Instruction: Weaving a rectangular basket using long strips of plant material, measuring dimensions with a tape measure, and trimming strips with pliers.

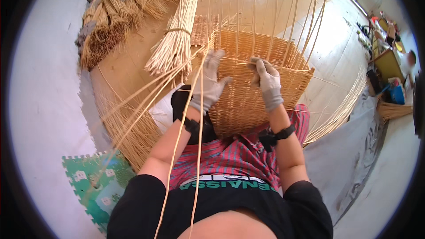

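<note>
A rectangular wicker basket (241, 102), partly woven, leans against my lap, with tall upright stakes (253, 13) rising from its rim. My left hand (209, 84), in a pale work glove, lies against its left corner with the thumb stretched out. Long loose wicker strands (200, 137) pass by that hand and trail down across my arm and toward the lower left. At the near rim, my gloved right hand (268, 79) has its fingers bent and pinched on a thin wicker strand (239, 62) running along the edge.
A tied bundle of pale wicker rods (177, 40) stands beyond my left hand. Heaped bundles (106, 31) lie against the left wall. More loose rods (341, 110) curve across the floor at right. A green foam mat (95, 186) lies lower left; a person (409, 62) is at far right.
</note>
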### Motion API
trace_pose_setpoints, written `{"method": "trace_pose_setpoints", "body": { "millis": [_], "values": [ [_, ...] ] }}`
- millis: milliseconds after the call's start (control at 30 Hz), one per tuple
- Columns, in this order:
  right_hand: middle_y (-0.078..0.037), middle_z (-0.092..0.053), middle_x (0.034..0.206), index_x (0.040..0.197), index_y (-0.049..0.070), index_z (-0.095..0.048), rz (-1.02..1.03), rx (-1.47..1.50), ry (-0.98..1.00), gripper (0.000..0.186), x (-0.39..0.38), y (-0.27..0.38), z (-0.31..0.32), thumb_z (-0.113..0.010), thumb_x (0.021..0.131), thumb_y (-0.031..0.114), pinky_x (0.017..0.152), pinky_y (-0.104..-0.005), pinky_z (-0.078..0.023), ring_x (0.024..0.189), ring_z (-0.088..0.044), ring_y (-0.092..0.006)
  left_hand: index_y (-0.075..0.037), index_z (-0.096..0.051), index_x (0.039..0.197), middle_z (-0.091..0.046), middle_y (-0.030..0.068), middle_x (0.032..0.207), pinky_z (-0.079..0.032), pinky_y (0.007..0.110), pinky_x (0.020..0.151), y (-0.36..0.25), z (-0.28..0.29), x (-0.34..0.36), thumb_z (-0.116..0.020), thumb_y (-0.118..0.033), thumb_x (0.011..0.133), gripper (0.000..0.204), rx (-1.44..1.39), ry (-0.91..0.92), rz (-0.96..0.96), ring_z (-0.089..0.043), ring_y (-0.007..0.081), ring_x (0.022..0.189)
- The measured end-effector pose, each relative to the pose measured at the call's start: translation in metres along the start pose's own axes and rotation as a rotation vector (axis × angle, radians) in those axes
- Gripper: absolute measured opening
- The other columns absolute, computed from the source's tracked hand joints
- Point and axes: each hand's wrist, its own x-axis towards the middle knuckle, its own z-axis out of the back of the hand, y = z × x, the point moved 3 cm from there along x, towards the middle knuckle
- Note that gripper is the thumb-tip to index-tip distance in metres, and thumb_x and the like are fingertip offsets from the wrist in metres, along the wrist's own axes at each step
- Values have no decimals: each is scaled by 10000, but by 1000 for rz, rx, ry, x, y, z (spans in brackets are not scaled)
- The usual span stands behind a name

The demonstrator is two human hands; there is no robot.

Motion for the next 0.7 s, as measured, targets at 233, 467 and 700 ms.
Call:
{"method": "trace_pose_setpoints", "body": {
  "millis": [233, 467, 700],
  "values": [
    [-106, -720, 1082, 1412, 137, -546, 1121, -1144, -357, 441, 63, 93, -86, -627, 978, 110, 673, -240, -530, 804, -678, -134, -232, -354, 1582, -472, 163, 1353, -454, 434, 1043, -3, -17, 9, -904, -289, 679, 1059, 268, 142, 138, -498, 366, 1252],
    [-122, -729, 1021, 1389, 29, -521, 222, -92, -302, 375, 7, 6, 31, -578, 1019, 59, 546, -229, -485, 659, -646, -108, -215, -480, 1509, -511, 140, 1353, -531, 413, 959, 5, -28, 11, -798, -99, 814, 772, -362, 138, 474, -548, 357, 1207],
    [-120, -748, 1087, 1182, 19, -703, 649, -330, -140, 228, -68, 33, -6, -581, 989, 30, 669, -279, -552, 792, -717, -176, -137, -422, 1545, -619, 97, 1342, -566, 325, 933, -24, -35, 41, -659, -64, 941, 653, -374, 199, 288, -638, 266, 1155]
  ]
}}
